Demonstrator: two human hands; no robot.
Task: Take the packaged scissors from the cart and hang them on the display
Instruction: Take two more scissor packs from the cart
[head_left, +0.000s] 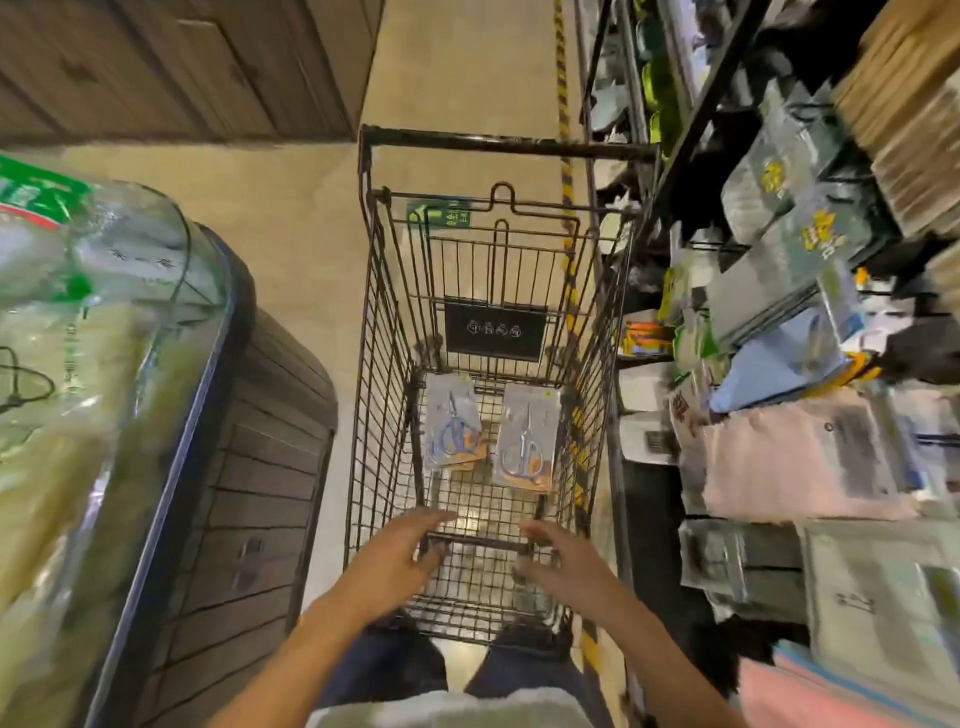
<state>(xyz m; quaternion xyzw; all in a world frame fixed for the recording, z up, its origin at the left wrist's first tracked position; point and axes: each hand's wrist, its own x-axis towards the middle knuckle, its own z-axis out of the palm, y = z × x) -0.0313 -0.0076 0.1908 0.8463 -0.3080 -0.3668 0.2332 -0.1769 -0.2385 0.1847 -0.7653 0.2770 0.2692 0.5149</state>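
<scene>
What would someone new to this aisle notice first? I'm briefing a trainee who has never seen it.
The dark wire cart fills the middle of the view, with two packs of scissors lying side by side on its floor: a blue-handled pack on the left and a silver-handled pack on the right. Both hands, left hand and right hand, reach over the near rim. A crowded display rack lines the right side.

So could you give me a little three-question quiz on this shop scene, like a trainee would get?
1. How many scissors packs lie in the cart?
2. True or false: the left hand holds a pack.
3. Which pack has blue handles: A the left pack, B the right pack?

Key: 1. Two stacks show; the exact count is unclear. 2. False; the left hand and the right hand reach in with nothing held. 3. A.
</scene>
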